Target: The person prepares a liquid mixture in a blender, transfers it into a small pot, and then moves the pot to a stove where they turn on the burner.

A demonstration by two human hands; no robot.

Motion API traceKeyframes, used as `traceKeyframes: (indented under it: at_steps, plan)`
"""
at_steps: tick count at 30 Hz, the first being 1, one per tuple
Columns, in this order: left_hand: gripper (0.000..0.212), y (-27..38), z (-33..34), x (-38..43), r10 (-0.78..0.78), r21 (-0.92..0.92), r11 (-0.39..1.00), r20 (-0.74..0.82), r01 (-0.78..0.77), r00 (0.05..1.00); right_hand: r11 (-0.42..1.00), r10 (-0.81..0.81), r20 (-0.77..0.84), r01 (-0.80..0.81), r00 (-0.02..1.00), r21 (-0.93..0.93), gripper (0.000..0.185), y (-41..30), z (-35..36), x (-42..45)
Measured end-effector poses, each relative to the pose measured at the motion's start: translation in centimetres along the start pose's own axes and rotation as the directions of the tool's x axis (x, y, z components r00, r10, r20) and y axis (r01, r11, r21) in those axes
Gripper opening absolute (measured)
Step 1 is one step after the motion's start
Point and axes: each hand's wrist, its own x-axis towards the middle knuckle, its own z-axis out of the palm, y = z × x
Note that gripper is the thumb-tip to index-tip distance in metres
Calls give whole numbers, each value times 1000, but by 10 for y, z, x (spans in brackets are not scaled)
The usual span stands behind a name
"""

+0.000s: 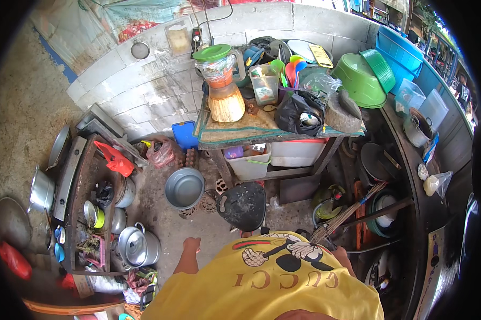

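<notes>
My left hand hangs beside my yellow shirt, above the concrete floor; nothing shows in it, and its finger pose is unclear. My right hand is partly hidden at the shirt's right edge, near the lower end of a stick broom and a curved metal rim; whether it grips anything is unclear. Before me stands a black plastic chair with a dirty seat. Left of it, a round grey basin rests on pierced blocks. A lidded aluminium pot stands on the floor left of my left hand.
A worktable ahead bears a blender, a black plastic bag, a stone mortar and green basins. Storage bins sit beneath. A wooden shelf unit with pots is at left; a dark counter curves along the right.
</notes>
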Motion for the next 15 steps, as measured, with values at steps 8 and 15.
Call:
traceKeyframes:
  at_steps: [8, 15]
  plan:
    - [30, 62, -44, 66, 240, -239, 915, -328, -326, 914, 999, 15, 3, -15, 1000, 49, 40, -55, 0, 10]
    - [25, 153, -90, 74, 372, -425, 727, -416, -539, 830, 977, -35, -179, 71, 983, 200, 28, -129, 1, 9]
